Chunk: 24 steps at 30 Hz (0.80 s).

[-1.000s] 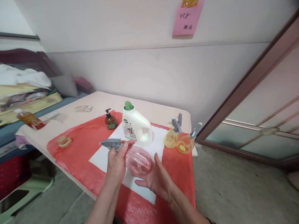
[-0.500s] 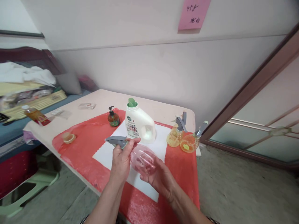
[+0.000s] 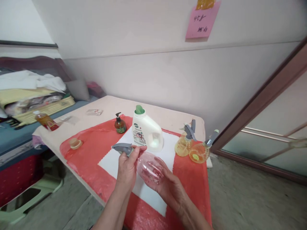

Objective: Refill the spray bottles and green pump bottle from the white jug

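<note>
Above a red-covered desk, the left hand clamps a pink spray bottle by the neck, the right hand cupping its base. A white jug stands beyond at twelve o'clock.

The person's left hand is gripping a clear pink bottle near its neck, and its grey spray head is sticking out leftward; the right hand is cupping the base. Beyond them, a white jug is standing upright on a white sheet. A brown pump bottle is standing to its left, while two yellow spray bottles are sitting close together to its right.
</note>
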Tool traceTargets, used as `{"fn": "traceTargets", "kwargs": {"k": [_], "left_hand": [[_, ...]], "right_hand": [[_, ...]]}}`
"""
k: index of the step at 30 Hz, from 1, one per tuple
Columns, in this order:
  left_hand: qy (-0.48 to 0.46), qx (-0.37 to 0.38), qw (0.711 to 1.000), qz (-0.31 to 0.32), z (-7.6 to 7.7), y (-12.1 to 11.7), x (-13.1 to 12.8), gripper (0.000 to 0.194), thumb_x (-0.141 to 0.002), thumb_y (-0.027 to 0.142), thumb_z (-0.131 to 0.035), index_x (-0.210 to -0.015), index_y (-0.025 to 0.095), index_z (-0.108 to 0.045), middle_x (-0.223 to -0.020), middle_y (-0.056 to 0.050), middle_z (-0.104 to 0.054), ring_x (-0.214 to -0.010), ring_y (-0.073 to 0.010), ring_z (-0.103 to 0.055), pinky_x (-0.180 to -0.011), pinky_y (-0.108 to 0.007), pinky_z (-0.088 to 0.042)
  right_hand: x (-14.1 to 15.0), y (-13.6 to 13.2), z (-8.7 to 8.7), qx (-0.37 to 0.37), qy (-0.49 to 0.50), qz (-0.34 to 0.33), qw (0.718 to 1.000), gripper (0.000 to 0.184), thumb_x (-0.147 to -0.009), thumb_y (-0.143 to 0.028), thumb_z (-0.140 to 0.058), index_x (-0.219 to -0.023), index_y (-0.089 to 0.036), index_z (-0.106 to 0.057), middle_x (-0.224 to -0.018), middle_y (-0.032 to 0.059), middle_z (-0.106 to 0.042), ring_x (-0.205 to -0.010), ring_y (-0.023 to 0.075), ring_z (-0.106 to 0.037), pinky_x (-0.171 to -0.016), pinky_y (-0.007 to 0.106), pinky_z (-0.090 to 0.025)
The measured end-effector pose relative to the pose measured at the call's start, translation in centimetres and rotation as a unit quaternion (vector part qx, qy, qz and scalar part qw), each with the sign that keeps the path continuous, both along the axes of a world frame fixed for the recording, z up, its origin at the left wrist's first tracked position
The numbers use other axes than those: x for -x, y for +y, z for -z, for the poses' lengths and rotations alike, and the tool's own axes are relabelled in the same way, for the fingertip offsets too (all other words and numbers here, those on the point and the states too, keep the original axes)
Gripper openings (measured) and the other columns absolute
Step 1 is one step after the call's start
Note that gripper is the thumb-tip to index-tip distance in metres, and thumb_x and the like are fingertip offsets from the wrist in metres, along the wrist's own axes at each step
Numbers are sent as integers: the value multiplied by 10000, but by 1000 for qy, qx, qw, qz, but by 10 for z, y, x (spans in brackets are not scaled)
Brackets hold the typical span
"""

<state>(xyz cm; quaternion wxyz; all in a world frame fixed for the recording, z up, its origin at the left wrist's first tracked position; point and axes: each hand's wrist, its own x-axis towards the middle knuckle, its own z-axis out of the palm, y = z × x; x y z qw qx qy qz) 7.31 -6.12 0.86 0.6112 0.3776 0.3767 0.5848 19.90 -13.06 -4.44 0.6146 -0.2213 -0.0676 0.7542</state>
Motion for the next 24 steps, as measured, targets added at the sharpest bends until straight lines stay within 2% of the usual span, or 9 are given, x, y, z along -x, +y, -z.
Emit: {"fn": "traceTargets", "kwargs": {"k": [2,4,6,8,11,15,19,24], "left_hand": [[-2,0,1000,5,0,0,0,215,-782,365,-706,-870,173,-664,-884,-70,-738,-896,-208,-661,-914,-378,-449],[9,-4,1000,12,0,-1,-2,210,-778,354,-712,-864,168,-666,-894,-72,-735,-896,-202,-656,-911,-369,-449],[15,0,1000,-1,-2,0,-2,212,-770,348,-721,-862,167,-660,-894,-72,-734,-873,-191,-657,-893,-359,-455],[-9,7,999,-51,-5,6,1,226,-758,349,-731,-864,173,-638,-865,-66,-736,-844,-184,-663,-867,-356,-468],[-76,12,985,-156,-12,21,15,235,-754,364,-723,-832,177,-603,-796,-45,-726,-837,-182,-673,-842,-346,-482],[-138,36,962,-232,-19,40,41,231,-776,386,-681,-776,182,-572,-773,-23,-695,-838,-162,-670,-817,-314,-491],[-164,53,953,-250,-21,43,53,244,-806,412,-642,-764,188,-556,-781,-25,-682,-845,-160,-667,-779,-296,-498],[-165,87,963,-196,-19,39,47,303,-815,466,-631,-762,172,-580,-786,-62,-699,-825,-180,-678,-750,-301,-502]], "right_hand": [[0,0,-2,0,12,-22,1000,516,-785,-524,-675,-1225,-279,-566,-1273,52,-624,-1094,293,-627,-855,419,-526],[1,0,-2,34,12,-72,997,585,-800,-643,-580,-1236,-254,-564,-1175,78,-664,-977,286,-670,-699,371,-549],[2,0,1,57,-8,-87,995,557,-799,-606,-602,-1224,-247,-567,-1128,85,-678,-893,262,-686,-602,318,-528],[1,1,5,48,-37,-34,998,483,-739,-446,-722,-1168,-271,-586,-1144,63,-674,-940,253,-675,-653,327,-533],[-4,3,9,21,-65,68,995,496,-608,-245,-797,-1063,-316,-613,-1134,4,-675,-1062,259,-632,-796,390,-524],[-14,3,5,31,-43,73,996,462,-640,-310,-774,-1081,-311,-637,-1179,22,-669,-1104,284,-616,-833,406,-499],[-22,4,-15,20,-54,95,994,489,-663,-399,-750,-1130,-307,-636,-1249,45,-640,-1189,309,-567,-832,410,-495],[-34,26,-68,-60,-175,185,965,449,-713,-360,-734,-1138,-318,-597,-1244,44,-614,-1119,272,-591,-913,441,-488]]}}
